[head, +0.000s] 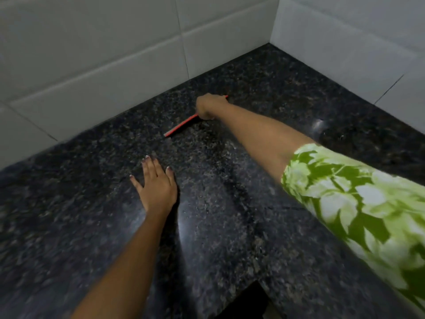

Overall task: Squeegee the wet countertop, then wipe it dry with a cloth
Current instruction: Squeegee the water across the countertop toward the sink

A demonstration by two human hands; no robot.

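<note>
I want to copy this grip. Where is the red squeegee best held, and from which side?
Grip the squeegee at its middle, from the near side, as the right hand does: the long blade lies flat on the countertop, so a central hold should press both ends evenly. The handle itself is hidden.

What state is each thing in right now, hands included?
Right hand: closed in a fist around the squeegee.
Squeegee: red blade down on the countertop, far from the person.
Left hand: open, flat on the countertop.
Countertop: dark speckled stone, glossy, with dark streaks.
</note>
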